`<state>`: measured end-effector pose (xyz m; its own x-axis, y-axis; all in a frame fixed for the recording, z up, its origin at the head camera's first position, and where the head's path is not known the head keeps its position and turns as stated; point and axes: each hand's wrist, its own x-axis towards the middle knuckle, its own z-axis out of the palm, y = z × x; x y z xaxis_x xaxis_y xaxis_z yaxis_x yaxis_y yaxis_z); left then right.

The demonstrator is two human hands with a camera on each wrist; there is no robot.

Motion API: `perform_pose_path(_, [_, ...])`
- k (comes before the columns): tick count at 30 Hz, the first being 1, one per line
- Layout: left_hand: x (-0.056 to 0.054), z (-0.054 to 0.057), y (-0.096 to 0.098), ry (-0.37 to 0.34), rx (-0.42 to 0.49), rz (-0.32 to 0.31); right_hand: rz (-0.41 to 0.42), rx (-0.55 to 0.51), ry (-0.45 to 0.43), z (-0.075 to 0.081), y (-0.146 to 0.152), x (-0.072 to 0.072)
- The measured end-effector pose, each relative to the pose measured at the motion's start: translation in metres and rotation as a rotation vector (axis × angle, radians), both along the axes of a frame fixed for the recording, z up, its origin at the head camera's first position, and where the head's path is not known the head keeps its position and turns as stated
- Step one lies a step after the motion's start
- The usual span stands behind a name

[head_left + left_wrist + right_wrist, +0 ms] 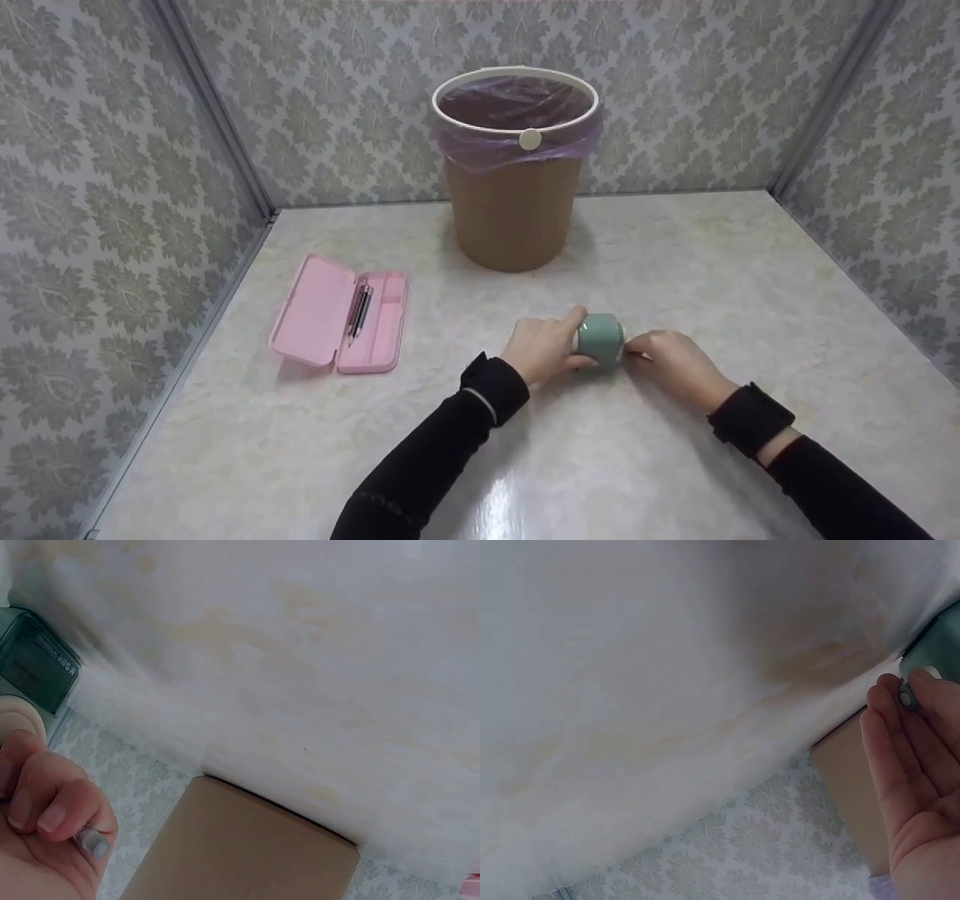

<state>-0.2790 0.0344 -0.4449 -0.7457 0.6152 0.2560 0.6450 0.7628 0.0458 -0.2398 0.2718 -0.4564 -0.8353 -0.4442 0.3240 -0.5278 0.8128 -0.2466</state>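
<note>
A green crank pencil sharpener (600, 337) lies between the two hands on the table. My left hand (544, 349) is at its left end, thumb and a finger on either side of the body. In the left wrist view, curled fingers of that hand hold a pencil (94, 841), its grey end poking out beside the palm; the sharpener's dark clear front (41, 667) shows just beyond. At the opposite end my right hand (675, 364) pinches the small crank knob (907, 696) between thumb and fingertips. Most of the pencil is hidden by the fingers.
An opened pink pencil case (386, 360) with pencils (360, 311) in its tray lies on the left of the table. Behind the hands stands a brown bin (514, 210) lined with a purple bag (480, 146). Patterned walls (337, 97) enclose the table (300, 450).
</note>
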Motion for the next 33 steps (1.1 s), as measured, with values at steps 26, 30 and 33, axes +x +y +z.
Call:
perform_pose_path(26, [-0.002, 0.0, 0.001, -0.019, -0.011, 0.007, 0.111, 0.039, 0.087, 0.018, 0.007, 0.022])
perform_pose_path(30, [-0.001, 0.002, 0.001, -0.029, -0.016, 0.007, 0.114, 0.046, 0.123, 0.024, 0.008, 0.024])
perform_pose_path(33, [0.0, 0.003, 0.002, -0.019, -0.038, 0.01, 0.115, 0.043, 0.156, 0.027, 0.009, 0.026])
